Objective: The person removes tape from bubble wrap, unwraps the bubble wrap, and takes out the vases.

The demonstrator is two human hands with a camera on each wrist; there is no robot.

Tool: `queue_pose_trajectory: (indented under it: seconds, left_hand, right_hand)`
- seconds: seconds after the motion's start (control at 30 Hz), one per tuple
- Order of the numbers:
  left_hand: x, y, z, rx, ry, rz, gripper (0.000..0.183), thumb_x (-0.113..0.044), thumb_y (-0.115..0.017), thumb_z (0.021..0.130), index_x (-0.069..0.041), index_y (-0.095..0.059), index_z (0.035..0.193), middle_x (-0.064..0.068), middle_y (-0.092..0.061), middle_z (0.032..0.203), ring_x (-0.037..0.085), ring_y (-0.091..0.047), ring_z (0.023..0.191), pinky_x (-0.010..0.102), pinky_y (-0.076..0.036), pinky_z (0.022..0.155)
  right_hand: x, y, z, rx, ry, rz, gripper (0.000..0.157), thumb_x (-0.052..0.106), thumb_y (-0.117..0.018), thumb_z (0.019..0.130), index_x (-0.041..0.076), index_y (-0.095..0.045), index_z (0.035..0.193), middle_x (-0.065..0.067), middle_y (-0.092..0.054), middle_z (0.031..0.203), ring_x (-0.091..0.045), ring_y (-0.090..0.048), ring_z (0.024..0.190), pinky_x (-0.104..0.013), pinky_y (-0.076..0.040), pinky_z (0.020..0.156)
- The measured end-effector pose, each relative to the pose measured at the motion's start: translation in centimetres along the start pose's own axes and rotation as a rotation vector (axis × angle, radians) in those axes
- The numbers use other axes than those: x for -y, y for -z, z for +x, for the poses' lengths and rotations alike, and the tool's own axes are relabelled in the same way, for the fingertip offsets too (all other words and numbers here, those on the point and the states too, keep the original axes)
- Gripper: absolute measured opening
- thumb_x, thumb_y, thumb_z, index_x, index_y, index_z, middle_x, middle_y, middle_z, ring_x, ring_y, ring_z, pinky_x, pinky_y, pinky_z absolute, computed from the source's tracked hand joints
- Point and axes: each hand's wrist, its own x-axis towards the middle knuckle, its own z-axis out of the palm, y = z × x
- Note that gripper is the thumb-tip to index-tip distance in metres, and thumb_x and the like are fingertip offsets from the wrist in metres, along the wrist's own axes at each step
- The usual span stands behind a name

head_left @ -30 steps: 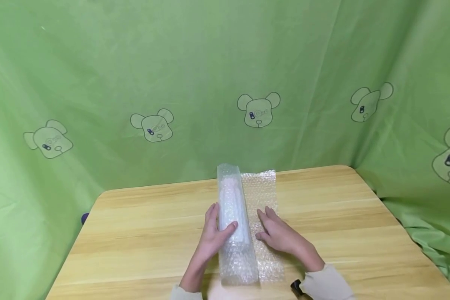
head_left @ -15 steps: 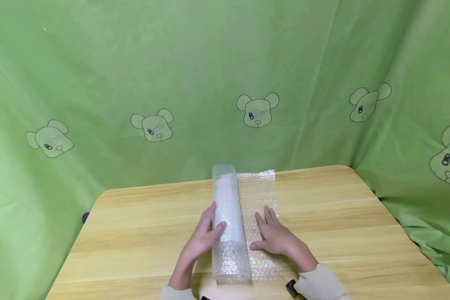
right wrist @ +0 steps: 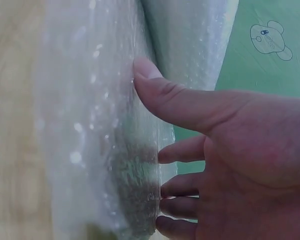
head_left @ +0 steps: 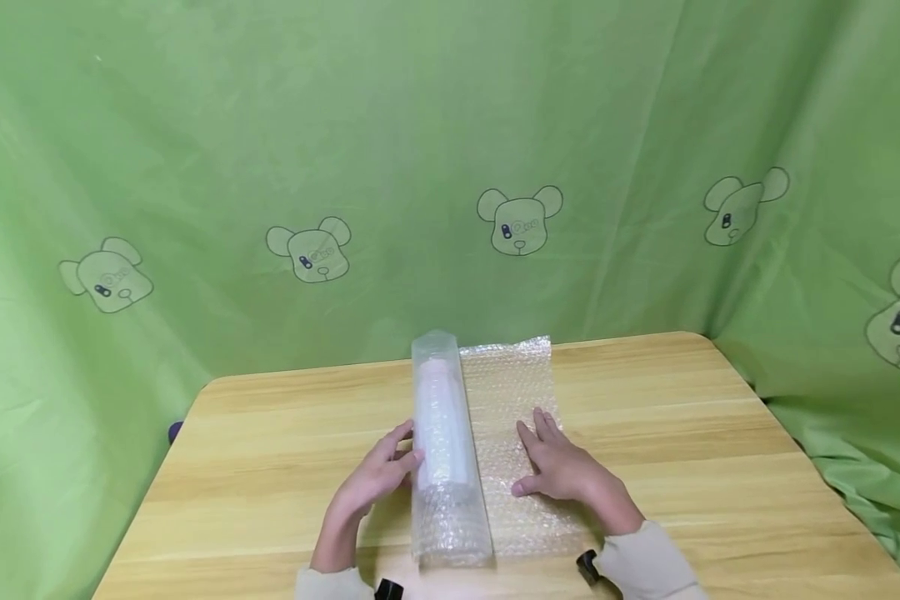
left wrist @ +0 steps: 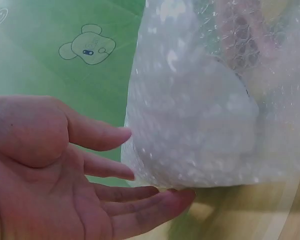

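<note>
A roll of bubble wrap (head_left: 453, 523) lies lengthwise on the table, around a long white object (head_left: 442, 421) with a pinkish far end; the wrap blurs its kind. To the right of the roll, a flat stretch of bubble wrap (head_left: 501, 387) spreads over the wood. My left hand (head_left: 375, 477) is at the roll's left side, thumb tip right at its edge and fingers loosely bent. In the left wrist view, nothing lies in that palm, and the fingertips (left wrist: 182, 197) reach the roll's lower edge. With fingers spread, my right hand (head_left: 566, 471) rests on the flat wrap.
The wooden table (head_left: 270, 467) extends on both sides of the wrap. A green curtain (head_left: 412, 125) with bear-head drawings hangs behind and beside it. Black wrist devices (head_left: 388, 590) show below both sleeves. Something purple (head_left: 175, 432) peeks past the table's left edge.
The roll has turned and moved left, so more flat wrap shows beside it. My left hand has moved left, its thumb sliding off the roll's top. The right hand stays nearly in place, fingers more spread.
</note>
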Motion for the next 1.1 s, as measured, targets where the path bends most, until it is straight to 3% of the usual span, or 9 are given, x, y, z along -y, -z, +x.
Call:
queue_pose_trajectory:
  seconds: [0.1,0.2,0.4,0.53,0.7,0.87,1.1]
  left_hand:
    - [-0.2,-0.2,-0.1,-0.007,-0.012,0.009,0.062,-0.004,-0.044,0.107,0.011,-0.013,0.159,0.037,-0.022,0.158,0.050,-0.047,0.132,0.048,-0.058,0.091]
    - [-0.7,-0.7,-0.3,-0.051,-0.040,0.071,0.063,-0.006,-0.046,0.107,0.010,-0.015,0.159,0.037,-0.020,0.157,0.056,-0.040,0.136,0.057,-0.052,0.099]
    - [-2.0,-2.8,-0.4,-0.197,-0.071,0.357,0.076,-0.027,-0.063,0.102,0.012,-0.026,0.156,0.036,-0.025,0.154,0.057,-0.030,0.138,0.072,-0.034,0.110]
    - [-2.3,-4.5,-0.2,-0.265,-0.051,0.470,0.091,-0.038,-0.072,0.095,0.010,-0.026,0.157,0.033,-0.020,0.158,0.051,-0.026,0.142,0.070,-0.037,0.109]
    - [-2.1,-5.7,0.0,-0.318,-0.058,0.547,0.102,-0.038,-0.080,0.088,0.011,-0.023,0.157,0.034,-0.016,0.160,0.051,-0.025,0.143,0.068,-0.046,0.102]
    - [-1.9,-5.5,0.2,-0.316,-0.079,0.520,0.103,-0.030,-0.082,0.086,0.013,-0.020,0.157,0.036,-0.016,0.158,0.053,-0.025,0.141,0.070,-0.042,0.105]
    - [-1.4,-4.0,0.1,-0.250,-0.067,0.403,0.105,-0.027,-0.079,0.087,0.012,-0.012,0.158,0.036,-0.013,0.158,0.056,-0.028,0.140,0.072,-0.037,0.107]
  right_hand:
    - [-0.1,0.2,0.0,0.003,0.002,0.015,0.101,0.037,-0.081,0.085,-0.012,-0.027,0.155,-0.039,0.000,0.161,-0.053,-0.003,0.151,-0.067,-0.020,0.119]
    - [-0.2,0.2,0.0,0.001,0.000,0.029,0.101,0.036,-0.081,0.085,-0.013,-0.027,0.155,-0.039,0.000,0.162,-0.052,-0.003,0.151,-0.066,-0.018,0.120]
    - [-0.2,0.0,0.0,-0.006,-0.008,0.032,0.100,0.034,-0.082,0.085,-0.013,-0.028,0.155,-0.039,-0.001,0.162,-0.052,-0.004,0.151,-0.065,-0.017,0.121]
    - [-0.3,0.0,0.1,-0.020,-0.008,0.032,0.101,0.034,-0.084,0.083,-0.012,-0.030,0.154,-0.039,-0.002,0.162,-0.053,-0.005,0.151,-0.066,-0.018,0.120]
    - [-0.3,-0.1,0.0,-0.026,-0.011,0.033,0.101,0.034,-0.085,0.082,-0.013,-0.031,0.154,-0.039,-0.002,0.162,-0.053,-0.005,0.151,-0.066,-0.018,0.120]
    - [-0.2,0.2,0.0,-0.025,-0.008,0.039,0.101,0.034,-0.085,0.082,-0.013,-0.031,0.154,-0.040,-0.003,0.161,-0.053,-0.006,0.151,-0.066,-0.017,0.120]
    - [-0.2,0.7,0.2,-0.006,-0.027,0.053,0.100,0.032,-0.084,0.082,-0.012,-0.030,0.154,-0.038,-0.001,0.162,-0.052,-0.004,0.151,-0.064,-0.014,0.121]
